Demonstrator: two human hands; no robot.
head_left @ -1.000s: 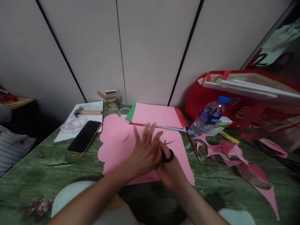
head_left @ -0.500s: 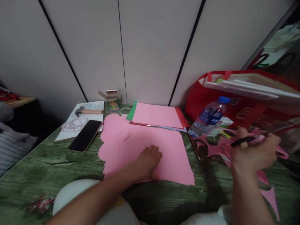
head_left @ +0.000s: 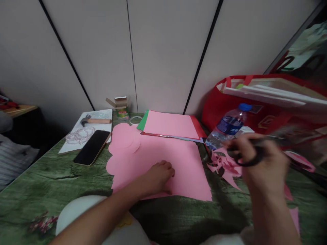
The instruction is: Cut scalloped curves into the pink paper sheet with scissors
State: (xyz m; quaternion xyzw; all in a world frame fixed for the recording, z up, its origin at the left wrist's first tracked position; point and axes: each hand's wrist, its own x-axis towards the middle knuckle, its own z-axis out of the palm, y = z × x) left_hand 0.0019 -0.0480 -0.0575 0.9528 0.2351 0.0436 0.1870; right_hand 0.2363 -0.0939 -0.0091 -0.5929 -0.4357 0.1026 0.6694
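My left hand point(head_left: 160, 175) rests on a stack of pink paper sheets point(head_left: 186, 170), fingers slightly bent and thumb spread apart from them near the front edge. It grips nothing that I can see. At the right, my right hand point(head_left: 265, 163) is raised with its fingers around the black handles of scissors point(head_left: 252, 158); the blades are smeared by motion. Pink paper scraps point(head_left: 226, 165) lie beside and beneath this hand. Several round pink paper pieces point(head_left: 122, 136) lie at the stack's left end.
Behind the stack are coloured sheets point(head_left: 171, 124). A water bottle point(head_left: 227, 126) leans by a red bag point(head_left: 217, 98). On the left are a phone point(head_left: 92, 148), a hammer point(head_left: 99, 120), a beaded string point(head_left: 80, 135) and a small open box point(head_left: 122, 110). A grey wall stands behind.
My right hand with the scissors has moved left and slightly up, over the scraps, which now sit bunched closer to the bottle. My left hand has shifted slightly left on the paper.
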